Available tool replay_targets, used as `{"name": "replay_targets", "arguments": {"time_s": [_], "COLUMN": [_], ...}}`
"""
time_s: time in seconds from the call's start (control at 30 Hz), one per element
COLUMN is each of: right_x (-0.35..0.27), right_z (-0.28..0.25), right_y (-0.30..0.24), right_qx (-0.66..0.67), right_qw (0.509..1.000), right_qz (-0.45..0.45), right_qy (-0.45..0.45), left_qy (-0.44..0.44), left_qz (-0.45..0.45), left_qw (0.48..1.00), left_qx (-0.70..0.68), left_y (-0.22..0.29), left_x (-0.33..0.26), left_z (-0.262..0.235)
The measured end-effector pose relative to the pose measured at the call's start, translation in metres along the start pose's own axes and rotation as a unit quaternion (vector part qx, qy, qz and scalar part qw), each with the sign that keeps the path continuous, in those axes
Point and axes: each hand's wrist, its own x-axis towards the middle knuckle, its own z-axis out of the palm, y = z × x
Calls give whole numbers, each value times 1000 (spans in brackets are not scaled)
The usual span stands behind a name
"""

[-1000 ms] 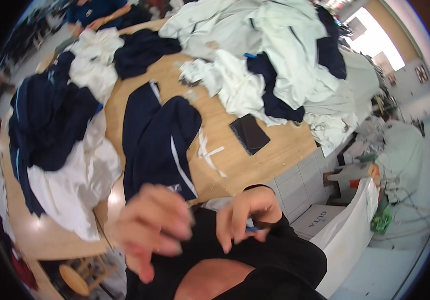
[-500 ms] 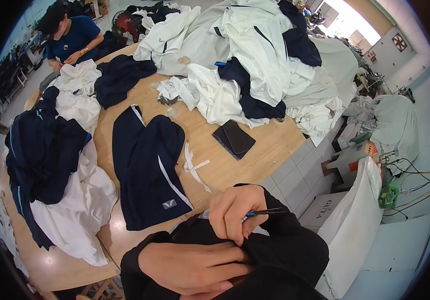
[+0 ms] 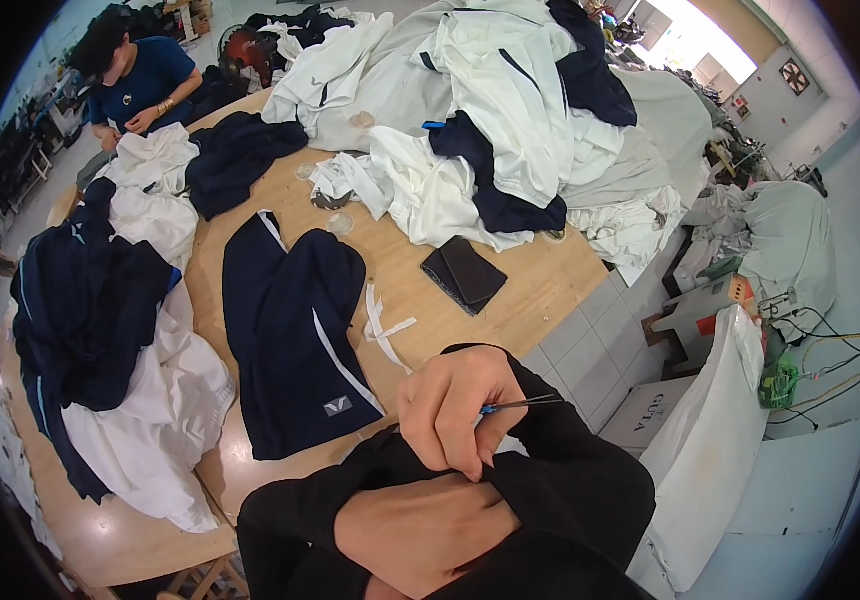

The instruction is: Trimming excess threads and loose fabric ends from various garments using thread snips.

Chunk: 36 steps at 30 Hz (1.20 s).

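On the pale wooden bench (image 3: 550, 285), the flat navy cloth garment with a white stripe (image 3: 295, 340) lies between a heap of navy cloth garments (image 3: 90, 300) to its left, resting on rumpled white cloth (image 3: 165, 400), and 2 narrow white fabric strips (image 3: 380, 332) to its right. Farther right lie 2 overlapping flat dark rectangular pieces (image 3: 475, 275), in front of the large pile of white garments (image 3: 490, 130). Nearest the person is the bare left hand (image 3: 420, 530), then the bare right hand (image 3: 460, 410) with a slim blue-and-dark tool (image 3: 510, 405) in it.
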Motion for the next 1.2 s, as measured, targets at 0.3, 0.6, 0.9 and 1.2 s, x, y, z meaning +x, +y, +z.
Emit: {"name": "replay_targets", "arguments": {"time_s": [0.3, 0.6, 0.9, 1.2], "right_x": [17, 29, 33, 17], "right_z": [-5, 4, -3, 14], "right_y": [13, 19, 21, 31], "right_qx": [54, 44, 81, -22], "right_qw": [994, 990, 986, 994], "right_qz": [-58, -72, -75, -106], "right_qy": [-73, -111, -123, -22], "left_qy": [-32, -68, -60, 192], "left_qz": [17, 34, 11, -35], "left_qw": [997, 987, 977, 959], "left_qx": [-74, -143, -205, -206], "left_y": [-15, -27, -21, 38], "left_x": [3, 8, 5, -12], "left_z": [7, 7, 4, 24]}}
